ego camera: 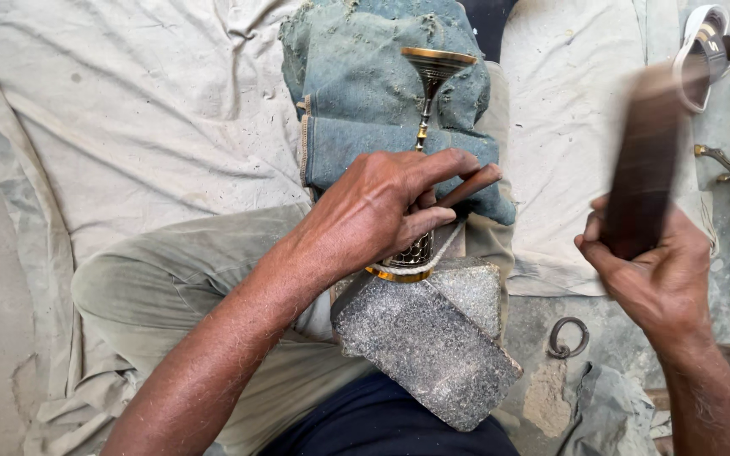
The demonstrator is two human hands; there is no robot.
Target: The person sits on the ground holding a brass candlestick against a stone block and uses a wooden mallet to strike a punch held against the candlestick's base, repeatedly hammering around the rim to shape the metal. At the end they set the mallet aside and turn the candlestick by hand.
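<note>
Pale dusty cloth (128,127) over floor, folded blue-grey rag (365,101) on lap. Left hand (373,211) pinning brass goblet-shaped piece (428,84) on its side against grey stone block (424,346), grip wrapped round thin rod (471,186). Right hand (652,270) raised, grip tight round dark wooden mallet (648,160), blurred. Metal ring (569,336) beside block.

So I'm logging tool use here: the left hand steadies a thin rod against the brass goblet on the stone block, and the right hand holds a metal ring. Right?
Not quite. In the head view the right hand holds a dark wooden bat, blurred; the metal ring lies on the floor. The left hand, rod, brass goblet and stone block are as described.
</note>
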